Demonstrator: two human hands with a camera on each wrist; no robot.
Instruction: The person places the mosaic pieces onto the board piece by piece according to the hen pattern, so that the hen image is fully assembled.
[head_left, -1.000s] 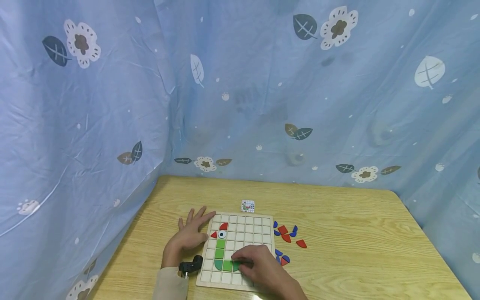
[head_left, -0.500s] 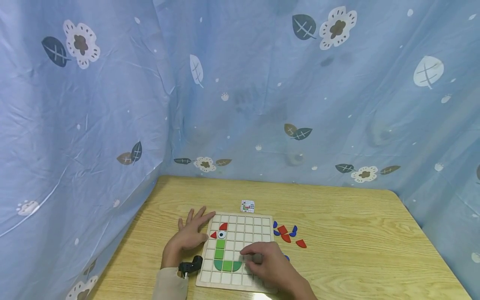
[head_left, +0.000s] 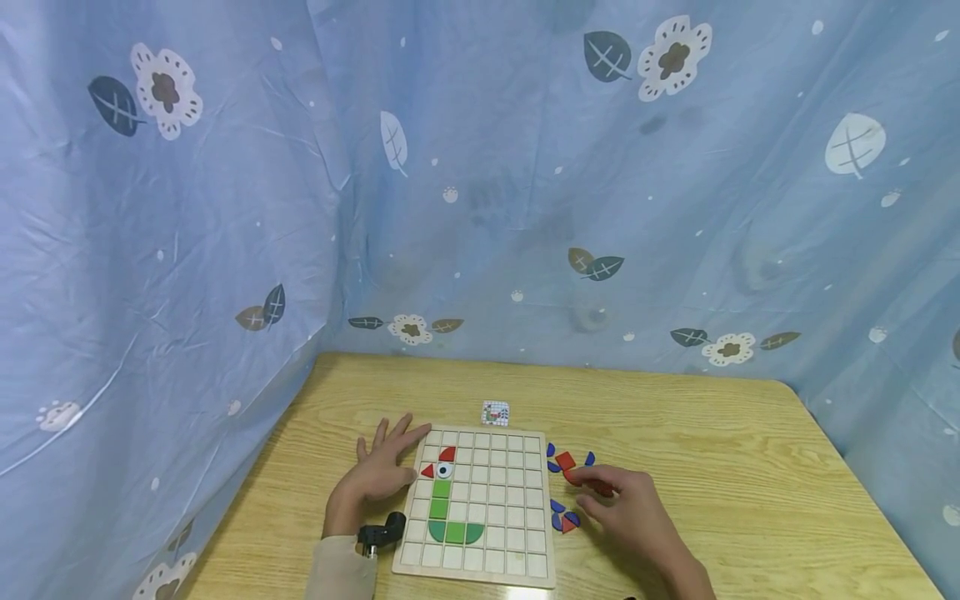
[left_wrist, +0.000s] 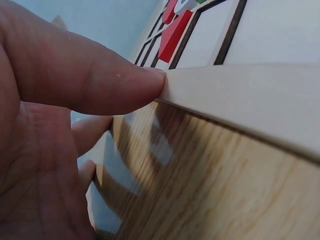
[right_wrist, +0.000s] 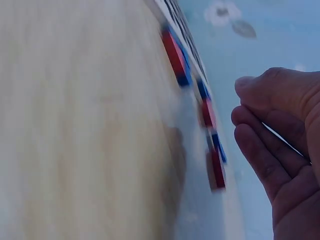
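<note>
The wooden grid board (head_left: 480, 575) lies flat on the table. My left hand (head_left: 380, 473) steadies its left side, fingers spread, and in the left wrist view the thumb (left_wrist: 115, 82) touches the board's edge. Set in the grid are a red quarter-round piece (head_left: 447, 454), a red triangle (head_left: 427, 471), a round eye piece (head_left: 444, 470), green squares (head_left: 440, 507) and two dark green quarter-rounds (head_left: 475, 532). My right hand (head_left: 630, 508) hovers over the loose pieces right of the board, holding nothing. Its fingers partly hide a red piece (head_left: 603, 488).
Loose red and blue pieces lie along the board's right side, among them a red square (head_left: 566, 461), blue half-rounds (head_left: 557, 506) and a red triangle (head_left: 570, 522). A small picture card (head_left: 496, 412) lies behind the board. A blue patterned curtain (head_left: 480, 208) hangs around the table.
My right hand has left the dark green quarter-round at the end of the green row and moved right, off the board to the loose pieces. My left hand stays in place.
</note>
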